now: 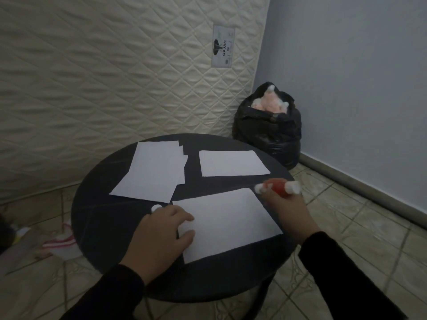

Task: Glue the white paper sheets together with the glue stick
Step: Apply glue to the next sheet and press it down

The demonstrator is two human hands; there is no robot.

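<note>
Right hand (285, 207) is closing its grip around the red glue stick (278, 187), holding it sideways just off the far right corner of the near paper sheet (227, 224). Left hand (163, 229) is lying flat, fingers spread wide and holding nothing, fingertips pressing on that sheet's left edge. A small white cap (156, 208) is sitting on the round dark bench (104, 211) just beyond the left hand. A loose stack of sheets (153, 170) is lying far left; a single sheet (232, 163) is lying far right, apart from the stack
</note>
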